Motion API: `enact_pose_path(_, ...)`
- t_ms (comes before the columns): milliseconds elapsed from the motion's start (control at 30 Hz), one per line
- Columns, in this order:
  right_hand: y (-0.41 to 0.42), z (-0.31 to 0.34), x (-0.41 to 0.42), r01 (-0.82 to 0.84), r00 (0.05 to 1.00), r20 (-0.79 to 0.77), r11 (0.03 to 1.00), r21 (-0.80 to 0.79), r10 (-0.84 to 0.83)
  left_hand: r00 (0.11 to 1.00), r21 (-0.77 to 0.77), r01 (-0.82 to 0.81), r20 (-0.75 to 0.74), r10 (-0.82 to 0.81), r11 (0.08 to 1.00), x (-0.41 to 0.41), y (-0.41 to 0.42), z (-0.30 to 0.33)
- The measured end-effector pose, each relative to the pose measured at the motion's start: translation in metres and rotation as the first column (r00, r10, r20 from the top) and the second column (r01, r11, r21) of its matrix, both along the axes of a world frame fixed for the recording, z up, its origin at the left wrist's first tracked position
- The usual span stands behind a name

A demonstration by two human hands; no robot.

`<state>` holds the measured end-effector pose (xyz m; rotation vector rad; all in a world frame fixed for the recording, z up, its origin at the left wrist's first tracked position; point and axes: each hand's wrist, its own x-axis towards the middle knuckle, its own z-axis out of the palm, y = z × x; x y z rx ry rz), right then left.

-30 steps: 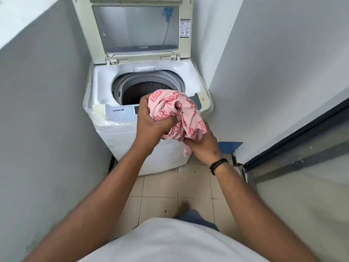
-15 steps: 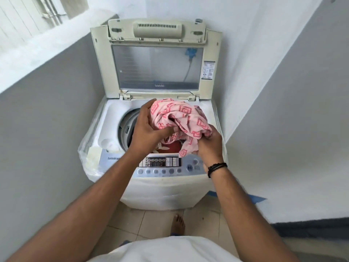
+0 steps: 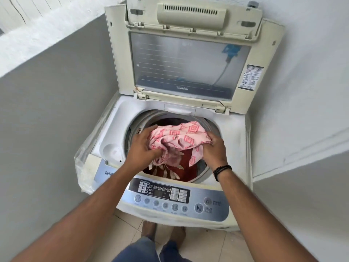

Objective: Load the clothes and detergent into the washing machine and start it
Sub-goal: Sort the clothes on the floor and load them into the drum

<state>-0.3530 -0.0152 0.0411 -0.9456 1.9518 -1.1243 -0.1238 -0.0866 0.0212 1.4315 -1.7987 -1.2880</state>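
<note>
The bunched pink cotton cloth with red square print [image 3: 181,138], carried at chest height before the machine a second ago, is now being lowered into the white top-loading washing machine's drum mouth [image 3: 213,127], so loading is proceeding. The left hand [image 3: 143,146] and right hand [image 3: 214,146] are both gripping it with curled fingers, holding it crumpled above the dark red floral garment [image 3: 170,170] lying inside.
</note>
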Motion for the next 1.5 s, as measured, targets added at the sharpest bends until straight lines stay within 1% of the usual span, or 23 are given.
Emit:
enact_pose_path(100,-0.02,-0.021,-0.009,-0.044,0.998,-0.042,0.995,0.094,0.048,0.965,0.008,0.084,0.247,-0.083,0.996,0.003,-0.017,-0.03)
enact_pose_path(133,-0.028,-0.026,-0.015,-0.049,0.997,-0.056,0.992,0.114,0.055,0.946,0.016,0.111,0.304,-0.111,0.994,0.002,-0.024,-0.039)
enact_pose_path(233,-0.051,-0.038,-0.031,-0.062,0.987,-0.135,0.981,0.185,0.087,0.886,0.007,0.221,0.416,-0.204,0.975,0.0,-0.052,-0.063)
enact_pose_path(300,-0.068,-0.052,-0.036,-0.103,0.98,-0.144,0.969,0.226,0.138,0.804,0.075,0.317,0.507,-0.31,0.946,-0.004,-0.072,-0.079)
enact_pose_path(367,-0.088,-0.078,-0.034,-0.163,0.967,-0.143,0.944,0.287,0.211,0.713,0.176,0.376,0.572,-0.405,0.91,-0.009,-0.088,-0.097)
enact_pose_path(467,-0.114,-0.12,-0.029,-0.207,0.951,-0.138,0.903,0.376,0.276,0.645,0.287,0.397,0.589,-0.488,0.872,-0.018,-0.1,-0.126)
enact_pose_path(533,-0.131,-0.147,-0.024,-0.188,0.952,-0.146,0.892,0.412,0.268,0.639,0.323,0.388,0.58,-0.505,0.863,-0.023,-0.11,-0.148)
enact_pose_path(567,-0.14,-0.161,-0.022,-0.161,0.959,-0.145,0.889,0.429,0.243,0.648,0.33,0.373,0.575,-0.499,0.867,-0.027,-0.116,-0.158)
enact_pose_path(633,-0.156,-0.189,-0.02,-0.092,0.983,-0.096,0.877,0.472,0.155,0.698,0.33,0.318,0.553,-0.455,0.889,-0.036,-0.128,-0.172)
enact_pose_path(733,-0.177,-0.235,-0.017,0.052,0.998,-0.003,0.876,0.48,-0.058,0.781,0.309,0.259,0.49,-0.387,0.915,-0.054,-0.148,-0.189)
enact_pose_path(800,-0.184,-0.263,-0.016,0.126,0.986,0.037,0.875,0.467,-0.161,0.811,0.296,0.253,0.453,-0.369,0.921,-0.066,-0.158,-0.2)
enact_pose_path(833,-0.186,-0.273,-0.014,0.129,0.985,0.044,0.873,0.471,-0.17,0.811,0.294,0.265,0.448,-0.377,0.918,-0.071,-0.162,-0.207)
enact_pose_path(900,-0.185,-0.287,-0.005,0.092,0.984,0.086,0.862,0.499,-0.155,0.76,0.333,0.322,0.466,-0.452,0.886,-0.076,-0.166,-0.223)
enact_pose_path(1000,-0.178,-0.302,0.003,-0.003,0.965,0.221,0.837,0.547,-0.141,0.619,0.456,0.406,0.5,-0.605,0.792,-0.075,-0.164,-0.243)
enact_pose_path(1067,-0.171,-0.303,0.007,-0.057,0.944,0.298,0.816,0.576,-0.144,0.533,0.506,0.423,0.532,-0.658,0.752,-0.069,-0.16,-0.248)
enact_pose_path(1100,-0.168,-0.296,0.01,-0.067,0.938,0.315,0.815,0.576,-0.145,0.515,0.518,0.418,0.542,-0.664,0.746,-0.066,-0.159,-0.25)
enact_pose_path(1167,-0.162,-0.28,0.011,-0.054,0.93,0.326,0.813,0.58,-0.17,0.507,0.511,0.423,0.55,-0.663,0.748,-0.06,-0.157,-0.246)
enact_pose_path(1267,-0.149,-0.245,0.011,-0.032,0.934,0.308,0.817,0.576,-0.181,0.534,0.453,0.444,0.558,-0.635,0.773,-0.051,-0.154,-0.227)
enact_pose_path(1367,-0.126,-0.185,0.021,-0.031,0.94,0.299,0.836,0.548,-0.161,0.605,0.355,0.479,0.53,-0.595,0.803,-0.043,-0.138,-0.185)
enact_pose_path(1433,-0.104,-0.14,0.034,-0.112,0.944,0.321,0.842,0.528,-0.076,0.642,0.29,0.523,0.484,-0.594,0.801,-0.04,-0.123,-0.151)
enact_pose_path(1500,-0.076,-0.095,0.047,-0.214,0.943,0.329,0.843,0.494,0.047,0.643,0.222,0.58,0.466,-0.608,0.784,-0.037,-0.101,-0.116)
